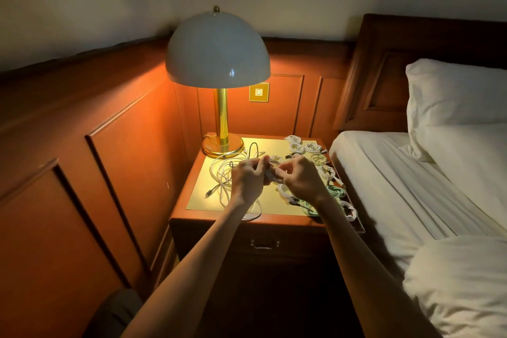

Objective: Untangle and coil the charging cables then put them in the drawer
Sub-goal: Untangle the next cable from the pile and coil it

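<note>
A loose tangle of white and dark cables (223, 173) lies on the left half of the nightstand top (203, 200). My left hand (248, 177) grips a small grey-white cable bundle (271, 176) above the middle of the top. My right hand (300, 175) pinches the same bundle from the right. Several coiled white cables (301, 145) lie along the right side, and a mint-green coil (333, 191) lies near the front right. The drawer (264, 245) below the top is closed, its metal handle showing.
A lit brass lamp (222, 121) with a white dome shade stands at the back left of the nightstand. Wood panelling closes off the left and back. A bed (411, 186) with white sheets and a pillow lies close on the right.
</note>
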`<state>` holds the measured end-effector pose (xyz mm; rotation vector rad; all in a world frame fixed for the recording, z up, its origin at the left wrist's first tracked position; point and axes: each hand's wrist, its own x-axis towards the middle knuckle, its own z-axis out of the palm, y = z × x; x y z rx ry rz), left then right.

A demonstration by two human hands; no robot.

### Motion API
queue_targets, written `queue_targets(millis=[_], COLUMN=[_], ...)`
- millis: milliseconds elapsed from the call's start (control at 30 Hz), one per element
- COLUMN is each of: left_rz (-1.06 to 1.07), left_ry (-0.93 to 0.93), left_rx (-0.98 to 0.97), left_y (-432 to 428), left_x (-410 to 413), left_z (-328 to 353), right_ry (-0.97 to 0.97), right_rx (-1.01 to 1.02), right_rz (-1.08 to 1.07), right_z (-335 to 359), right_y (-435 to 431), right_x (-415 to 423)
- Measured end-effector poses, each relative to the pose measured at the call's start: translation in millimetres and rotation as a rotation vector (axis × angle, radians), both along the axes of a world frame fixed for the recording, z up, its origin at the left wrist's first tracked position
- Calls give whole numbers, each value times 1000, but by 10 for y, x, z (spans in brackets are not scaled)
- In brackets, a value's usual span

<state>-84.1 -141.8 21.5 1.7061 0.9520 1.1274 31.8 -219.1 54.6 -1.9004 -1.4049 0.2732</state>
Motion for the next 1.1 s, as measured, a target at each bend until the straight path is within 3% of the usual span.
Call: queue_targets(millis=[67, 133, 233, 300, 333, 433, 633, 700, 800, 967, 1100], left_rz=[5, -39, -128, -188, -195, -226, -276, -276, -264, -410, -470], left_ry=[1, -18, -257, -394, -414, -412, -259, -231, -280, -269, -278], left_rx=[-63, -197, -715, -1062, -1134, -1149, -990, -991, -1014, -1036, -1027], left_y=[52, 86, 71, 55, 77, 128, 211, 221, 242, 217, 97], left_x=[19, 47, 71, 48, 53, 106, 192, 242, 258, -32, -73], left_z=[-7, 37, 193, 286, 308, 358, 435, 455, 429, 394, 414], right_ry=[16, 338, 703, 722, 702, 693, 916, 913, 717, -276, -430], right_rx=[153, 267, 292, 276, 272, 264, 370, 380, 332, 262, 261], right_rz=[-48, -54, 19, 40, 50, 111, 343, 368, 286, 46, -38], right_z=[-59, -20, 78, 76, 52, -58, -115, -134, -128, -212, -259], right_y=[10, -20, -108, -142, -152, -198, -363, -393, -446, -508, -549], right_x=[-82, -132, -164, -206, -234, -253, -234, -249, -213, 46, 50])
